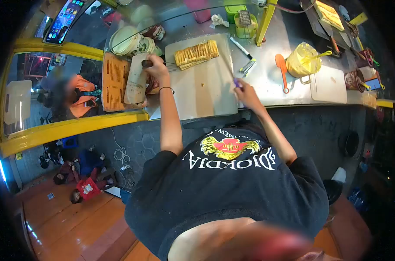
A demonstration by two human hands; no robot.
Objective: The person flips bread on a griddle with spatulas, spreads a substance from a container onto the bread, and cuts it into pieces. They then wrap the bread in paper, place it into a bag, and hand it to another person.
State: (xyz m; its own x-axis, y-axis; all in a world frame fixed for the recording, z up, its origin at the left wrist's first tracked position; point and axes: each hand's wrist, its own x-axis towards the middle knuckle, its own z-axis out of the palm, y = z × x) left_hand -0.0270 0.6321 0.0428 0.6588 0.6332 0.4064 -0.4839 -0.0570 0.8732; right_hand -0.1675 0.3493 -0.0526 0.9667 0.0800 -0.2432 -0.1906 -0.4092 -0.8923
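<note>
My left hand (157,68) is closed around a tool with a dark handle (148,63). Thin metal prongs (170,66) reach from that hand toward the toasted bread (196,55), which is browned, ridged and cut into strips. The bread lies on a pale cutting board (193,93). At the board's right edge, my right hand (246,93) grips a knife by its purple handle (236,82). Its thin blade (228,65) points away from me, apart from the bread. A small crumb (202,85) lies on the board.
Left of the board are white tubs (130,41) and an orange printed menu (115,82). On the right of the metal counter (267,61) stand a marker (242,47), an orange spatula (282,71), a tub of yellow spread (302,61) and a white board (328,85). A grater (244,18) sits behind.
</note>
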